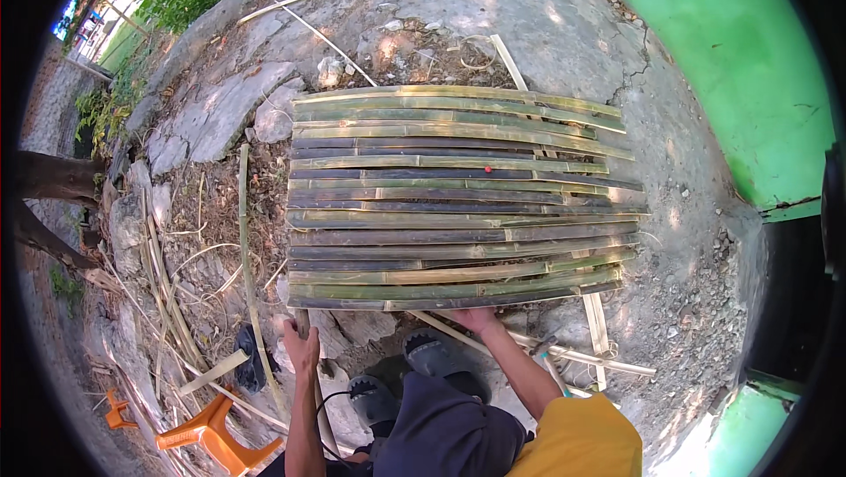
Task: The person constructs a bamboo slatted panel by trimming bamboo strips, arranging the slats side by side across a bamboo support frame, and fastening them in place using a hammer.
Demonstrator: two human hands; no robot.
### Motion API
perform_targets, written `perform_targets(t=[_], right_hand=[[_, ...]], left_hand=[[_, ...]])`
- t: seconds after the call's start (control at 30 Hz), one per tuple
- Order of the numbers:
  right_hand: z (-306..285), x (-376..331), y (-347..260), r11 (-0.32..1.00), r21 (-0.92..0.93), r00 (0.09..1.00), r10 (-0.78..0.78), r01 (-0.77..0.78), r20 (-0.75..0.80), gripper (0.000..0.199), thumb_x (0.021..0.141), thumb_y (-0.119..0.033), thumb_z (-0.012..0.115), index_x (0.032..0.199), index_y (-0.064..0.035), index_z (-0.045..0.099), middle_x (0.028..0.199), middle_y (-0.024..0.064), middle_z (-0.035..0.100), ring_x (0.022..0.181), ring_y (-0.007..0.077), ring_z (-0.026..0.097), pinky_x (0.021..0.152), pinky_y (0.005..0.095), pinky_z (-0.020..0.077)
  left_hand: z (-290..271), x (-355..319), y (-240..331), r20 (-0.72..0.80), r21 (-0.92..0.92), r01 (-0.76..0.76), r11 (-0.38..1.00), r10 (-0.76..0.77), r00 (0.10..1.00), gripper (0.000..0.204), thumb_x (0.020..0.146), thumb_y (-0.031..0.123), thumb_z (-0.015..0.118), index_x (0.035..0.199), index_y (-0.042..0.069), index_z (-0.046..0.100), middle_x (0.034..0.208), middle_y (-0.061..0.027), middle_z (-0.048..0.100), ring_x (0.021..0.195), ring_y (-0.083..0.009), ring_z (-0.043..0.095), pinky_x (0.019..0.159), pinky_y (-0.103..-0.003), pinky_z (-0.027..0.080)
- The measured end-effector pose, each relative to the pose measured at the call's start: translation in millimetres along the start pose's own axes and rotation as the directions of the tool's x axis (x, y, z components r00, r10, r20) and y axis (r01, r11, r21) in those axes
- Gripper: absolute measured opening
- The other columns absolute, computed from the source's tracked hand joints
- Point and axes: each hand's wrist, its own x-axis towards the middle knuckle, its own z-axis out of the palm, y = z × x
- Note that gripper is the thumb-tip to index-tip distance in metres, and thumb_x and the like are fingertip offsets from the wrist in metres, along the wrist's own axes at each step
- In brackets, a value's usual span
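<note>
Two hands engage the work. Right hand (476, 317) presses the near edge of the bamboo slat panel (458, 199), fingers spread flat, gripping nothing. Left hand (301, 345) is wrapped around one upright bamboo stick (308, 362), just left of the panel's near corner. Beyond the right hand, bare concrete ground (546, 28) borders the panel's far edge. One orange plastic stool (216, 442) lies left of the left hand.

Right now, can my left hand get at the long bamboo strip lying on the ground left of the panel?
Probably yes. The left hand grips a stick near the bamboo strip, with only loose scraps between; the strip's lower end runs close by it. The right hand rests on the bamboo panel.
</note>
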Motion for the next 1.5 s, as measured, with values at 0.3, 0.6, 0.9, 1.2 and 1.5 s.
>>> perform_targets(t=[0.3,0.6,0.9,1.2,1.5], right_hand=[[191,-110,-158,0.685,-0.595,0.866,0.499,-0.42,-0.036,0.024,0.104,-0.011,0.062,0.124,-0.0015,0.071,0.131,0.0163,0.069,0.124,0.0201,0.066,0.106,0.0337,0.0522],[165,109,-261,0.023,-0.988,0.774,-0.625,0.152,0.105,0.031,0.085,-0.006,0.079,0.115,-0.0034,0.071,0.102,0.0135,0.072,0.082,0.024,0.073,0.074,0.0384,0.0599],[137,167,-259,-0.232,-0.97,0.778,-0.597,0.066,0.196,0.023,0.08,-0.008,0.083,0.1,-0.0054,0.074,0.094,0.0116,0.07,0.08,0.0268,0.071,0.076,0.0393,0.0571],[151,152,-274,-0.033,-0.978,0.739,-0.65,0.205,0.177,0.03,0.081,-0.006,0.081,0.11,-0.0055,0.071,0.092,0.0076,0.075,0.078,0.0185,0.072,0.07,0.0334,0.0556],[387,-10,-283,0.075,-0.716,0.632,-0.542,0.694,0.555,0.056,0.079,-0.001,0.085,0.129,-0.0078,0.062,0.094,0.0014,0.078,0.08,0.0105,0.07,0.069,0.028,0.0526]], left_hand=[[3,4,-23,-0.004,-0.092,0.04,0.995,-0.04,0.999,0.036,0.08,0.011,0.073,0.107,-0.004,0.056,0.092,-0.0209,0.067,0.084,-0.0355,0.066,0.083,-0.046,0.053],[14,3,-35,-0.017,0.0,-0.055,0.999,0.055,0.998,0.04,0.079,0.013,0.074,0.11,-0.005,0.057,0.1,-0.0223,0.065,0.093,-0.0371,0.065,0.089,-0.046,0.052],[5,2,-39,0.02,-0.019,0.006,1.0,-0.006,1.0,0.045,0.079,0.015,0.077,0.116,-0.004,0.057,0.107,-0.0228,0.064,0.104,-0.0404,0.062,0.095,-0.048,0.049],[-8,-1,-10,0.122,0.076,0.0,0.997,-0.009,0.992,0.055,0.079,0.019,0.08,0.122,-0.003,0.055,0.113,-0.0237,0.061,0.108,-0.0406,0.06,0.098,-0.049,0.049],[-97,11,212,0.407,-0.661,0.039,0.749,0.314,0.858,0.026,0.105,0.011,0.064,0.128,-0.002,0.062,0.117,-0.01,0.07,0.103,-0.0177,0.069,0.093,-0.032,0.056]])
